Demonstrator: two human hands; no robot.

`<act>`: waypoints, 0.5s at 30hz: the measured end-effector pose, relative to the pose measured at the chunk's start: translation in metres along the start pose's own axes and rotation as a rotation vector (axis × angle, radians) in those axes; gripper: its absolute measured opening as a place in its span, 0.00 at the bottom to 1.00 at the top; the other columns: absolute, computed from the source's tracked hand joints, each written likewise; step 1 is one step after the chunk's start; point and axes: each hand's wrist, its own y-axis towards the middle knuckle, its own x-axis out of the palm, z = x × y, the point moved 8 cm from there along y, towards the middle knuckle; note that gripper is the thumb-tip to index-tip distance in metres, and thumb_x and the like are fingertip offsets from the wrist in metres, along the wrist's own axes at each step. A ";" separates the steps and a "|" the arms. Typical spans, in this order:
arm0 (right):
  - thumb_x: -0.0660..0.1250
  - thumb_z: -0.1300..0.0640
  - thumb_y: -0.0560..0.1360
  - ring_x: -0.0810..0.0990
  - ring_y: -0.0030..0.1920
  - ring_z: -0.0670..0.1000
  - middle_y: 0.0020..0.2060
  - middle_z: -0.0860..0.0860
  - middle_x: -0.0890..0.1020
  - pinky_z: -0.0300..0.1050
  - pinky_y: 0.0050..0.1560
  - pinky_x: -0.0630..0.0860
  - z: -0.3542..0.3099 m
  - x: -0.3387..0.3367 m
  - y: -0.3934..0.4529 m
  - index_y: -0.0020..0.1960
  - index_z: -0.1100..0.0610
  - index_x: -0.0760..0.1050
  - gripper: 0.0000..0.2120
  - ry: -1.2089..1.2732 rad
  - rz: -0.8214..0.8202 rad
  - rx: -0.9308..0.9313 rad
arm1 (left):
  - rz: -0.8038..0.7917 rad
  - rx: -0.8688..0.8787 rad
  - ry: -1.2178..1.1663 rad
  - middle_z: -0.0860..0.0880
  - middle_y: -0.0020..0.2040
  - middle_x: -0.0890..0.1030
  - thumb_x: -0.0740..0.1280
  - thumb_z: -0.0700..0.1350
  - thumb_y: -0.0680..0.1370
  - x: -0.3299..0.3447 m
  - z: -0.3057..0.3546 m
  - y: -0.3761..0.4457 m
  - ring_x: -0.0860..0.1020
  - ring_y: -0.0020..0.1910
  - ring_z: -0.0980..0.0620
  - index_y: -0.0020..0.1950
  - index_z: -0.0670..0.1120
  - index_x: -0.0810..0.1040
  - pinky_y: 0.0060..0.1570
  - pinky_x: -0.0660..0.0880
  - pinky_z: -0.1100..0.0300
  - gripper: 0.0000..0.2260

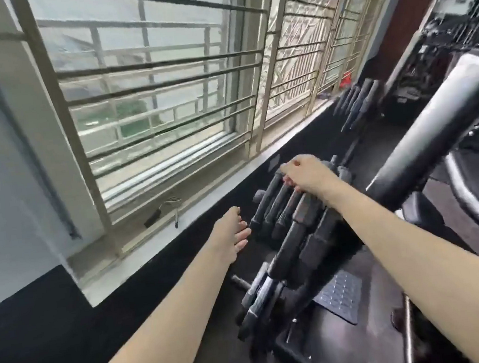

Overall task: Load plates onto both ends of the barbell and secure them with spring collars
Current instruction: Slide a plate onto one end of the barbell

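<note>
Hands (303,177) reach black edge-on racked plates (279,206).

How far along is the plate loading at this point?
Nothing looks done: no loaded barbell end or collar is in view. In hand: the right hand grips the top of a plate in the row of racked plates; the left hand hovers beside them. Loading and collaring remain.

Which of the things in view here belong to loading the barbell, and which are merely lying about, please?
Belonging to the job:
- rack of black plates
- right hand, gripping a plate's top edge
- left hand, open beside the rack

Lying about:
- metal tool on the window sill
- barred window
- padded machine arm
</note>
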 end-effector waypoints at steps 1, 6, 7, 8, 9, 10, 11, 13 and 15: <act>0.62 0.48 0.79 0.79 0.51 0.58 0.46 0.55 0.83 0.51 0.55 0.75 -0.002 0.000 0.011 0.47 0.53 0.77 0.10 -0.130 0.018 -0.011 | 0.010 -0.012 -0.001 0.43 0.62 0.77 0.62 0.52 0.82 0.001 -0.001 0.013 0.78 0.59 0.46 0.70 0.43 0.71 0.63 0.72 0.52 0.21; 0.58 0.47 0.77 0.69 0.71 0.64 0.65 0.64 0.75 0.55 0.65 0.69 0.007 0.024 0.056 0.65 0.60 0.75 0.23 -0.569 -0.029 0.136 | 0.030 -0.255 -0.123 0.40 0.71 0.70 0.66 0.62 0.77 0.012 -0.014 0.061 0.71 0.67 0.40 0.77 0.46 0.64 0.63 0.72 0.47 0.33; 0.57 0.46 0.77 0.64 0.74 0.65 0.70 0.65 0.72 0.58 0.70 0.65 0.014 0.031 0.063 0.68 0.61 0.74 0.26 -0.630 -0.063 0.188 | 0.027 -0.311 -0.143 0.41 0.70 0.71 0.66 0.64 0.76 0.015 -0.017 0.068 0.73 0.64 0.40 0.76 0.47 0.65 0.57 0.73 0.48 0.35; 0.57 0.45 0.77 0.60 0.76 0.66 0.72 0.64 0.70 0.59 0.73 0.61 0.020 0.036 0.069 0.70 0.61 0.73 0.28 -0.681 -0.093 0.238 | 0.018 -0.359 -0.137 0.41 0.71 0.71 0.65 0.67 0.75 0.019 -0.018 0.074 0.74 0.61 0.41 0.76 0.48 0.65 0.52 0.74 0.48 0.36; 0.57 0.45 0.77 0.58 0.76 0.66 0.74 0.63 0.69 0.61 0.76 0.58 0.026 0.039 0.074 0.72 0.60 0.72 0.29 -0.702 -0.109 0.287 | -0.011 -0.402 -0.128 0.42 0.72 0.70 0.65 0.69 0.73 0.025 -0.018 0.081 0.75 0.60 0.41 0.76 0.48 0.64 0.46 0.75 0.49 0.38; 0.57 0.44 0.76 0.58 0.77 0.66 0.75 0.62 0.68 0.62 0.76 0.55 0.030 0.038 0.078 0.74 0.59 0.70 0.31 -0.698 -0.102 0.339 | -0.042 -0.437 -0.115 0.41 0.71 0.70 0.66 0.70 0.72 0.031 -0.017 0.088 0.76 0.57 0.39 0.76 0.48 0.64 0.40 0.77 0.50 0.40; 0.59 0.44 0.75 0.56 0.77 0.65 0.75 0.61 0.67 0.62 0.77 0.54 0.033 0.037 0.081 0.76 0.59 0.67 0.33 -0.677 -0.083 0.390 | -0.070 -0.470 -0.088 0.40 0.68 0.72 0.67 0.71 0.70 0.037 -0.014 0.093 0.78 0.52 0.38 0.75 0.47 0.64 0.34 0.80 0.48 0.42; 0.62 0.45 0.73 0.56 0.77 0.63 0.75 0.60 0.67 0.61 0.76 0.56 0.035 0.034 0.085 0.77 0.60 0.63 0.36 -0.644 -0.048 0.467 | -0.111 -0.543 0.023 0.39 0.55 0.79 0.71 0.70 0.67 0.043 -0.012 0.101 0.81 0.41 0.38 0.68 0.44 0.69 0.26 0.78 0.39 0.40; 0.63 0.48 0.73 0.57 0.76 0.63 0.74 0.59 0.68 0.59 0.74 0.59 0.035 0.036 0.086 0.75 0.60 0.65 0.34 -0.620 -0.030 0.517 | -0.174 -0.651 0.092 0.36 0.41 0.85 0.77 0.63 0.63 0.047 -0.018 0.108 0.84 0.35 0.36 0.57 0.40 0.77 0.28 0.78 0.37 0.34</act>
